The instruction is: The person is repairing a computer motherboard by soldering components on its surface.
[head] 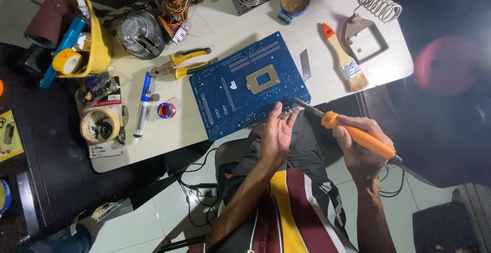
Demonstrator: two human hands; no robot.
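On the white worktop [215, 33], pliers [180, 62] and a desoldering pump [143, 104] lie unused left of the blue circuit board [249, 84]. The left hand [276, 135] is open, fingertips steadying the board's near edge. The right hand [364, 148] is closed on an orange soldering iron [353, 133], tip at that edge. Judged: soldering in progress; extent of finished joints indiscernible.

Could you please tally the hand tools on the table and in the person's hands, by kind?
Soldering iron: 1, in the right hand
Pliers: 1
Brush: 1
Desoldering pump: 1
Total: 4
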